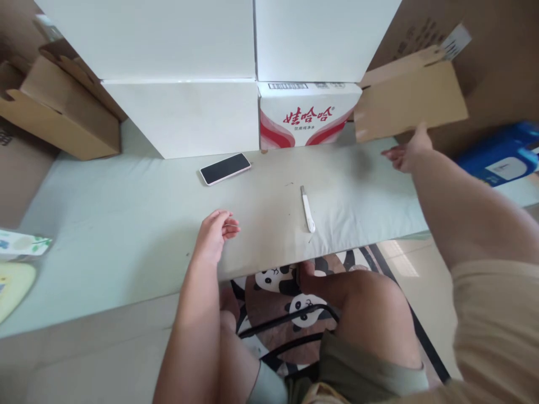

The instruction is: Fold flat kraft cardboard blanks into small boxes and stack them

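Note:
At the right, my right hand (408, 152) is at the lower edge of a brown cardboard box (412, 98). The thumb points up against that edge, while the other fingers stretch left below it, apart from one another; no grip on the box shows. My left hand (218, 231) hovers near the front of the table, its fingers loosely bent with nothing in them. Between the hands lies a white utility knife (308, 210) with its metal tip pointing away from me. A phone (225, 169) with a dark screen rests beyond my left hand.
White cartons (202, 118) stand stacked at the back, one carton (309, 118) bearing red print. Brown boxes (71, 106) stand at the left. A blue package (501, 157) lies at the far right, a yellow item (14, 286) at the left edge. Pale green cloth (138, 213) covers the table.

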Available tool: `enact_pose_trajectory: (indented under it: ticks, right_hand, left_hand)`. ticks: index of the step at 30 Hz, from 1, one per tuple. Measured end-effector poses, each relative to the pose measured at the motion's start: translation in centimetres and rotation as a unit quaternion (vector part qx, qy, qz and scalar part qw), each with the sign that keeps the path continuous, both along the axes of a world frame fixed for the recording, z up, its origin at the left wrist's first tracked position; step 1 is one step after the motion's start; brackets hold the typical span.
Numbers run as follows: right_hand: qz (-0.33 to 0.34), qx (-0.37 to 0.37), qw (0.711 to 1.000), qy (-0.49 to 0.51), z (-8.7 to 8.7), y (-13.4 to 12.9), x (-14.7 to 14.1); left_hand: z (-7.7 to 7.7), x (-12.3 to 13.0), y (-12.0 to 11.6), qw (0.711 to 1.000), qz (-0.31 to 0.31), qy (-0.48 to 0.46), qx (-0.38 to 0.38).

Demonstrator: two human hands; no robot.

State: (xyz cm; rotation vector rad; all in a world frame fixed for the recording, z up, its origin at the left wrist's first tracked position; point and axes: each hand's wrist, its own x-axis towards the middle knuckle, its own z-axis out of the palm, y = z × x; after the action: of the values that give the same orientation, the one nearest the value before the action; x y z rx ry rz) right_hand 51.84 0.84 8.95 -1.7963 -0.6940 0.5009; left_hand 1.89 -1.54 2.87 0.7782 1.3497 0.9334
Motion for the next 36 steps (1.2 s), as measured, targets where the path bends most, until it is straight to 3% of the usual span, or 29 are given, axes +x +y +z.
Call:
enact_pose_trajectory:
  ticks: [3, 8, 12, 14, 19, 24, 30, 33, 36]
  right_hand:
    - [0.033, -0.109, 0.992, -0.062, -3.0, 0.9, -2.5]
    - [0.134, -0.156, 0.958, -0.202, -10.4, -6.2, -9.8]
    - [0.184, -0.21, 0.874, -0.396, -12.7, -9.7, -11.5]
    - [0.183, -0.245, 0.846, -0.436, -12.6, -9.9, -11.4]
    - [0.187, -0.279, 0.822, -0.461, -11.4, -9.6, -12.1]
    - [0.199, -0.305, 0.794, -0.487, -10.6, -9.7, -12.9]
    - [0.226, -0.344, 0.766, -0.494, -7.8, -7.5, -13.5]
    - [0.242, -0.317, 0.763, -0.508, -6.2, -5.6, -15.8]
    - [0.272, -0.261, 0.765, -0.523, -5.5, -3.7, -20.1]
  left_hand:
    - [-0.1, -0.3, 0.5, 1.0, 0.003, 0.006, -0.001]
    - [-0.2, -1.1, 0.7, 1.0, -0.01, -0.013, 0.022]
    - [0.0, -1.3, -0.2, 0.999, -0.022, -0.018, 0.018]
    - [0.3, -1.4, -1.0, 0.999, -0.023, -0.025, 0.019]
    - [0.8, -2.6, -2.8, 0.997, -0.017, -0.053, 0.051]
    - [0.6, -5.4, -3.7, 0.992, 0.009, -0.078, 0.098]
    - [0.9, -8.9, -4.2, 0.988, 0.057, -0.095, 0.11]
    - [1.2, -10.2, -4.2, 0.986, 0.07, -0.107, 0.105]
    - [1.4, -11.2, -4.2, 0.983, 0.08, -0.123, 0.11]
